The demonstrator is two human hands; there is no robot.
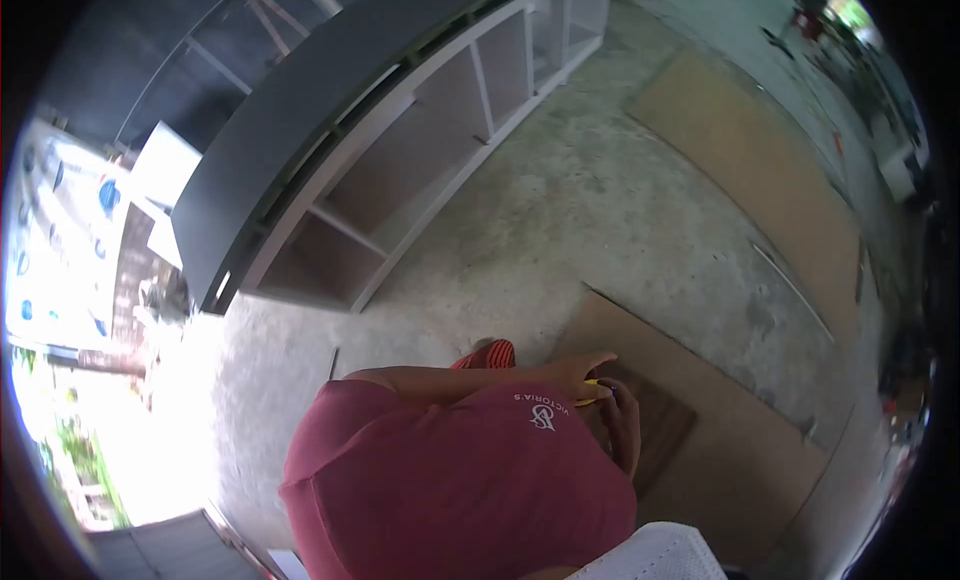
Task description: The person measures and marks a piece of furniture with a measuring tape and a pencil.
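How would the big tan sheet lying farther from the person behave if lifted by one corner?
The tan sheet would probably sag or bow, being broad and seemingly thin. It may be fairly light for its area, though unwieldy. Lying flat on the concrete floor, it seems unlikely to roll.

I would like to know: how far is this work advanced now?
The cabinet already looks assembled, its dividers in place. The left hand and right hand are at a small yellow item; which one grips it is unclear. Remaining, probably: the large sheet, flat on the floor, and perhaps doors, since compartments stand open.
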